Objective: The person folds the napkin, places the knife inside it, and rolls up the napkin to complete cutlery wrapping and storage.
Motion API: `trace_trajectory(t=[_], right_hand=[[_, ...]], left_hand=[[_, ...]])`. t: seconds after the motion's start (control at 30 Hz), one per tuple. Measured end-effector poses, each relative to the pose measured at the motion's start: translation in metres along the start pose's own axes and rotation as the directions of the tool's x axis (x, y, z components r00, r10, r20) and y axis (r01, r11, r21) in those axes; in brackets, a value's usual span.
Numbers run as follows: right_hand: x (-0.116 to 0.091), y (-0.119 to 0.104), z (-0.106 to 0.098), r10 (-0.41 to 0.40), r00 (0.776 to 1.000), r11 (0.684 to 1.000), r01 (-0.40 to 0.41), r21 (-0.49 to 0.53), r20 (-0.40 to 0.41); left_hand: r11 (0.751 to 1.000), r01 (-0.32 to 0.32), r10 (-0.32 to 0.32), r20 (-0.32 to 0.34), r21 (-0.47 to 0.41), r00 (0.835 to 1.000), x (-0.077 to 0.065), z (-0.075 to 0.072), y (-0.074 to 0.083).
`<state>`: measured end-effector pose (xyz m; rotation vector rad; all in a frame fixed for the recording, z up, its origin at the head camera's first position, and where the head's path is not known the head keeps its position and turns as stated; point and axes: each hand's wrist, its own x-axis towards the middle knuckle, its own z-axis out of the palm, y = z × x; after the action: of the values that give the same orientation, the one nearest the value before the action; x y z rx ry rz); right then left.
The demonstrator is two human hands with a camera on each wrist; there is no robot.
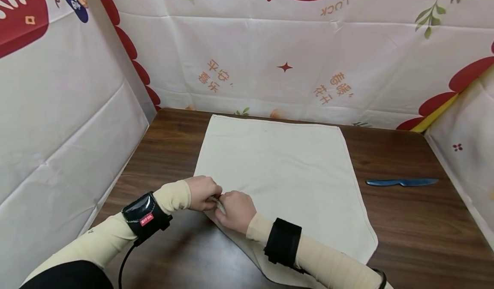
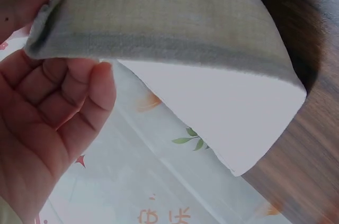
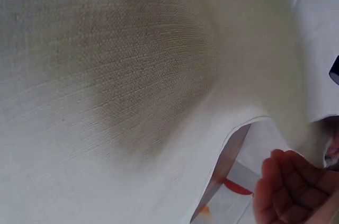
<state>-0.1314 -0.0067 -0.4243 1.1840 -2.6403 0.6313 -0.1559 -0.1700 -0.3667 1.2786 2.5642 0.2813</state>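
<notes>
A white cloth (image 1: 278, 164) with a stitched hem lies spread over the dark wooden table. At its near left part, my left hand (image 1: 202, 192) pinches the edge with curled fingers. Close beside it, my right hand (image 1: 237, 212) grips the same edge, with a small bunched bit of fabric between the two hands. In the left wrist view the hemmed edge of the cloth (image 2: 175, 28) is lifted, and the left hand (image 2: 47, 107) is curled below it. The raised cloth (image 3: 132, 75) fills most of the right wrist view, with curled fingers (image 3: 296, 187) at the lower right.
A blue knife (image 1: 401, 182) lies on the table (image 1: 409, 220) to the right of the cloth. White printed sheets (image 1: 251, 61) hang as walls behind and at both sides. A black cable (image 1: 124, 263) runs from the left wrist strap.
</notes>
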Motion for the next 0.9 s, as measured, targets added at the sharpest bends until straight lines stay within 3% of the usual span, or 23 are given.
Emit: trace_trajectory(t=[0.1, 0.2, 0.3, 0.43, 0.57, 0.67, 0.77, 0.9], right_hand=[[-0.001, 0.006, -0.003, -0.015, 0.999, 0.999, 0.016, 0.033, -0.033], [-0.003, 0.014, -0.005, -0.031, 0.997, 0.999, 0.032, 0.011, -0.065], [-0.003, 0.022, -0.010, -0.013, 0.995, 1.000, 0.013, 0.007, -0.098], [0.000, 0.038, -0.020, 0.064, 0.987, 0.996, -0.055, 0.063, -0.147], [0.006, 0.059, -0.034, 0.176, 0.968, 0.977, -0.149, 0.154, -0.181], [0.010, 0.076, -0.047, 0.240, 0.946, 0.957, -0.194, 0.215, -0.216], [0.011, 0.096, -0.060, 0.265, 0.931, 0.951, -0.210, 0.225, -0.251], [0.009, 0.130, -0.079, 0.329, 0.899, 0.941, -0.287, 0.179, -0.289]], left_hand=[[0.999, -0.045, 0.044, -0.064, -0.010, 0.997, 0.002, -0.003, -0.002], [0.999, -0.046, 0.045, -0.158, -0.001, 0.986, 0.002, -0.009, -0.005], [0.999, 0.032, -0.023, -0.244, 0.032, 0.969, 0.004, -0.018, -0.009], [0.976, 0.198, -0.161, -0.319, 0.089, 0.934, 0.012, -0.026, -0.017], [0.936, 0.311, -0.223, -0.403, 0.167, 0.888, 0.026, -0.023, -0.024], [0.915, 0.360, -0.249, -0.451, 0.180, 0.857, 0.037, -0.021, -0.024], [0.913, 0.371, -0.261, -0.461, 0.167, 0.848, 0.048, -0.021, -0.021], [0.932, 0.325, -0.225, -0.449, 0.159, 0.865, 0.062, -0.019, -0.016]])
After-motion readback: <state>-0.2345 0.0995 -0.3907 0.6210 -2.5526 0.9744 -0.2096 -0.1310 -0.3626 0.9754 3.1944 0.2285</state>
